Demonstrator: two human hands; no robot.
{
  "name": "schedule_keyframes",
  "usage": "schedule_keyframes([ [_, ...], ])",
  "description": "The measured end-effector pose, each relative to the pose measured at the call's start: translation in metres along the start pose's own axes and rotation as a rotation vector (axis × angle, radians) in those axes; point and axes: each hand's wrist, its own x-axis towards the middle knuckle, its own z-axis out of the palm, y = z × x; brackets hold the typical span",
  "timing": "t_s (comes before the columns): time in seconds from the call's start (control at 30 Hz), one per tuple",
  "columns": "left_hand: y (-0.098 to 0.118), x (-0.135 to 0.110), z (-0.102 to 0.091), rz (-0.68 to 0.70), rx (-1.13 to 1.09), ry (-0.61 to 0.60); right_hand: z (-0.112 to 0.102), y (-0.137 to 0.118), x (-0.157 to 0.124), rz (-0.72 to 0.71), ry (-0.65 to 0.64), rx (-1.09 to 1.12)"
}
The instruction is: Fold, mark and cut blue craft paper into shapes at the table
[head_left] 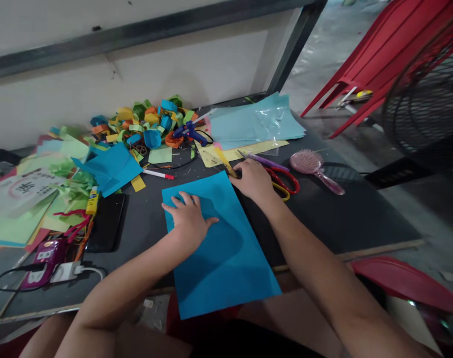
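Observation:
A bright blue paper sheet (226,248) lies on the dark table (345,214) and hangs over its near edge. My left hand (189,219) rests flat on the sheet's upper left part, fingers spread and open. My right hand (254,179) sits at the sheet's top right corner with its fingers curled round a slim yellow tool (228,166) that sticks out toward the far left. What the tool is I cannot make out. Just right of that hand lie red and yellow scissors (288,183).
Purple scissors (267,161), a pink hairbrush (314,165), pale blue sheets (256,122), a blue glue gun (191,132) and a heap of coloured paper loops (147,122) lie beyond. A black phone (107,221), glue stick (93,201) and charger (67,271) are left. Red chairs (390,49) and a fan (431,94) stand right.

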Motion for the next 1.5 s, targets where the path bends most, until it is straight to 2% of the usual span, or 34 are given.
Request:
schedule_keyframes([
  [0.1,0.006,-0.003,0.006,-0.002,0.023,0.146,-0.004,-0.004,-0.002,-0.008,0.068,-0.003],
  [0.23,0.017,0.000,0.018,0.036,-0.048,0.295,-0.017,-0.006,-0.005,0.062,0.190,0.068],
  [0.33,0.017,0.003,0.025,0.137,-0.087,0.293,-0.021,-0.005,-0.004,-0.048,0.265,0.311],
  [0.4,0.012,0.001,0.025,0.192,-0.066,0.255,-0.019,-0.006,-0.003,-0.195,0.200,0.421],
  [0.47,0.009,-0.003,0.022,0.221,-0.046,0.201,-0.015,-0.007,-0.003,-0.319,0.113,0.393],
  [0.53,0.009,-0.009,0.020,0.213,-0.044,0.140,-0.015,-0.008,-0.003,-0.357,0.107,0.307],
  [0.63,0.017,-0.013,0.020,0.149,-0.056,0.111,-0.023,-0.006,-0.007,-0.311,0.254,0.243],
  [0.73,0.026,-0.009,0.027,0.105,-0.093,0.200,-0.035,-0.007,-0.014,-0.290,0.443,0.187],
  [0.8,0.027,-0.003,0.032,0.112,-0.139,0.264,-0.038,-0.012,-0.020,-0.295,0.504,0.165],
  [0.87,0.025,0.001,0.038,0.144,-0.176,0.329,-0.035,-0.021,-0.024,-0.356,0.445,0.155],
  [0.97,0.021,0.003,0.044,0.266,-0.195,0.473,-0.023,-0.035,-0.027,-0.470,0.248,0.137],
  [1.1,0.022,0.002,0.048,0.529,-0.146,0.632,-0.006,-0.037,-0.024,-0.381,0.064,0.205],
  [1.17,0.022,0.003,0.048,0.577,-0.118,0.726,0.001,-0.030,-0.020,-0.350,-0.052,0.210],
  [1.23,0.021,0.004,0.048,0.580,-0.099,0.800,0.006,-0.023,-0.017,-0.376,-0.142,0.171],
  [1.3,0.018,0.007,0.048,0.564,-0.082,0.817,0.010,-0.019,-0.016,-0.413,-0.158,0.132],
  [1.37,0.015,0.009,0.047,0.507,-0.070,0.782,0.012,-0.019,-0.015,-0.430,-0.124,0.127],
  [1.5,0.015,0.009,0.045,0.262,-0.091,0.625,0.014,-0.024,-0.014,-0.446,-0.109,0.187],
])
